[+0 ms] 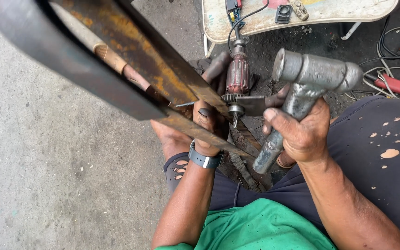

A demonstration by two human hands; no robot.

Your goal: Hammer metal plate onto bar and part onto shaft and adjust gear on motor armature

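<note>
Right grip (pixel 302 134) clenched on hammer (pixel 309 78); left grip (pixel 209 122) grasping rusty bars (pixel 163 78) that hide part of motor armature (pixel 238 74).

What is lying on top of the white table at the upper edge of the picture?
On the white table lie a black cable, a small black square part and a grey oblong part. A dark device and something red are cut off by the frame, so their kind is unclear.
</note>
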